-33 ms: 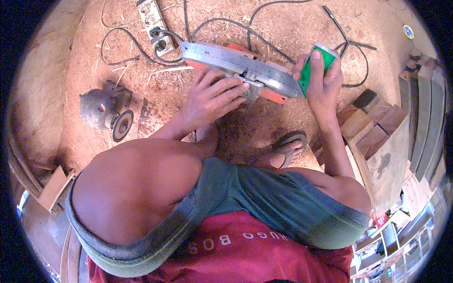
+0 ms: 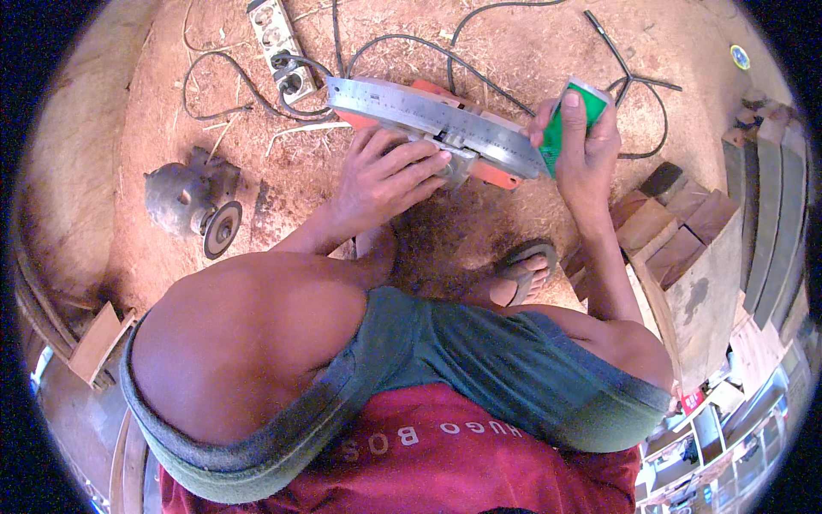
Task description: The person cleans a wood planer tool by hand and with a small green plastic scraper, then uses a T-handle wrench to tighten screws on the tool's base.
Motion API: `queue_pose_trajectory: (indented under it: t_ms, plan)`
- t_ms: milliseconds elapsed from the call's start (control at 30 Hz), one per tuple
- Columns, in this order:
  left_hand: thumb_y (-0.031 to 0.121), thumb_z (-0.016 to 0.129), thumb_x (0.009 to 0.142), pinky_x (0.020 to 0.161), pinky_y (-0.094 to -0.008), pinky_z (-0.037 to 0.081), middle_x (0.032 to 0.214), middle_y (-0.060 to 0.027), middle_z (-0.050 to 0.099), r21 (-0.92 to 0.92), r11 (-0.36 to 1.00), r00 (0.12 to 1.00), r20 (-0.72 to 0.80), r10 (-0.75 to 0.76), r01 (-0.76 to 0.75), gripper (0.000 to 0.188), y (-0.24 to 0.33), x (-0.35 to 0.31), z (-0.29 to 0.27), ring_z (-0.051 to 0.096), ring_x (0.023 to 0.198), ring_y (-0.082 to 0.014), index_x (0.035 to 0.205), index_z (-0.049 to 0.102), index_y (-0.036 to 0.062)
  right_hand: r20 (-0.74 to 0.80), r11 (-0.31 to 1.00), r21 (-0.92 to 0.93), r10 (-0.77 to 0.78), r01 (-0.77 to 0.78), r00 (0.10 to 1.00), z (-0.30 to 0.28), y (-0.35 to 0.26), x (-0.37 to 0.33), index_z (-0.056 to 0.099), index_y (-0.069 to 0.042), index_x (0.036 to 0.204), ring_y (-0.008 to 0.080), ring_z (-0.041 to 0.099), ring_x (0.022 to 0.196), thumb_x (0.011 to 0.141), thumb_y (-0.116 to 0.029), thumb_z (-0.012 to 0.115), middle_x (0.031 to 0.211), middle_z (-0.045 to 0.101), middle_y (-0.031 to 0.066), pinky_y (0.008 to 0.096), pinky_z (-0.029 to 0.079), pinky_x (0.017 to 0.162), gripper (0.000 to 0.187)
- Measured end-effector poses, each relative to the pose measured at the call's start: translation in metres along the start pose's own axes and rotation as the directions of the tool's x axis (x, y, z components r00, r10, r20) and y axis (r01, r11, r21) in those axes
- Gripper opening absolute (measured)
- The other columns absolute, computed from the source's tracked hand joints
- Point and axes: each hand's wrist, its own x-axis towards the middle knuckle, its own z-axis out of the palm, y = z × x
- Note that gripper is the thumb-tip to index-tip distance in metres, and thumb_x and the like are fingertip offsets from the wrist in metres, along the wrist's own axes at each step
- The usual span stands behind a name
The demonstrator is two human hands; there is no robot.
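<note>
My left hand (image 2: 385, 176) is closed around the near side of an orange-and-grey power tool (image 2: 495, 174), its fingertips on a grey metal part. Along the tool's upper side runs a long silver metal strip (image 2: 394, 98) with ruler-like marks, its right end beside my right hand (image 2: 586, 141). That hand grips a flat green piece (image 2: 572, 128) with a pale top edge, thumb across its face. The green piece meets or overlaps the strip's right end; whether they touch, I cannot tell. Much of the tool is hidden beneath the strip and my left hand.
A white power strip (image 2: 278, 43) with plugs and black cords lies at the far left. Left of me sits a grey motor (image 2: 175, 197) with a grinding disc (image 2: 223, 230). Wooden blocks (image 2: 672, 223) are stacked on the right, by long boards (image 2: 771, 214). My sandalled foot (image 2: 527, 274) is below.
</note>
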Motion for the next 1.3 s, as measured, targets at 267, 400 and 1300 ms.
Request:
queue_pose_trajectory:
  t_ms: [267,400,1300]
  plan:
    - [0.026,0.09,0.076,0.088,-0.0411,0.048,0.118,0.0057,0.071,-0.011,1.0,1.0,-0.018,-0.023,0.023,0.041,-0.0002,-0.0006,0.0038,0.062,0.1,-0.0219,0.114,0.079,0.0174,-0.013,0.998,-0.057,0.014,-0.015,1.0,0.0014,-0.0061,0.0016,0.047,-0.005,0.111,0.0137,0.062,0.067,0.115,-0.025,0.047,0.081,0.064,0.0084,0.031,0.054,0.064,0.02]
    - [0.025,0.09,0.075,0.088,-0.0409,0.048,0.117,0.0044,0.072,-0.027,0.999,0.999,-0.015,-0.034,0.034,0.043,0.0005,0.0,0.0031,0.062,0.099,-0.0218,0.115,0.078,0.0162,-0.024,1.0,0.01,-0.001,0.001,1.0,0.0041,-0.0048,0.0012,0.047,-0.005,0.111,0.0139,0.062,0.067,0.115,-0.023,0.048,0.08,0.064,0.0087,0.0304,0.053,0.063,0.019]
    - [0.023,0.088,0.077,0.088,-0.0412,0.049,0.121,0.0052,0.072,-0.019,1.0,1.0,0.013,-0.024,0.024,0.042,0.0007,-0.0013,0.0005,0.062,0.101,-0.0223,0.117,0.079,0.017,0.001,0.999,-0.016,-0.039,0.039,0.999,0.0014,-0.0029,0.0009,0.047,-0.005,0.11,0.0141,0.062,0.066,0.116,-0.022,0.046,0.08,0.064,0.0096,0.0308,0.054,0.063,0.018]
